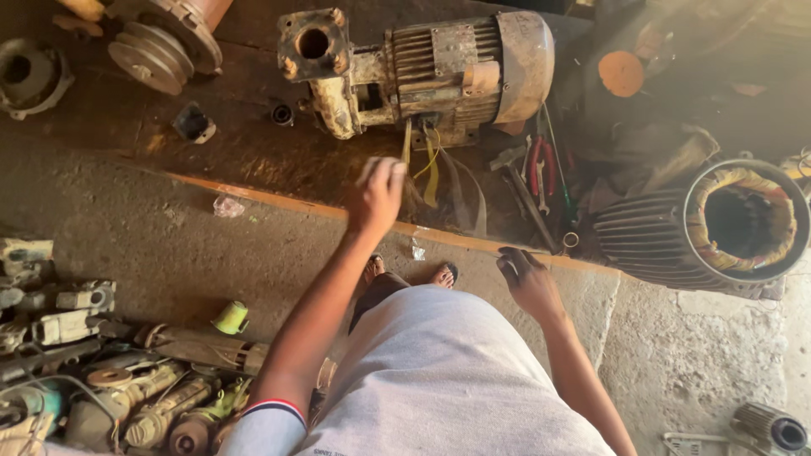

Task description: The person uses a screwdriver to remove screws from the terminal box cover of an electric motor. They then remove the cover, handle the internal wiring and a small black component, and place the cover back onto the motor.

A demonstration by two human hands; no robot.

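Observation:
I stand at a dark, oily workbench (253,152) and look straight down. My left hand (376,196) reaches forward over the bench's front edge, fingers loosely curled, holding nothing. It is close to a rusty electric pump motor (422,72) with a finned body and a square flange. Yellow wires (431,165) hang from the motor just beyond my fingers. My right hand (528,279) hovers lower near the bench edge, fingers apart and empty. A hammer (519,190) and red-handled pliers (541,169) lie on the bench beyond it.
A finned motor stator (710,228) with copper windings lies at the right. A pulley (156,51) and a round casting (25,76) sit at the bench's back left. Several worn motor and tool parts (110,371) are heaped on the concrete floor at lower left.

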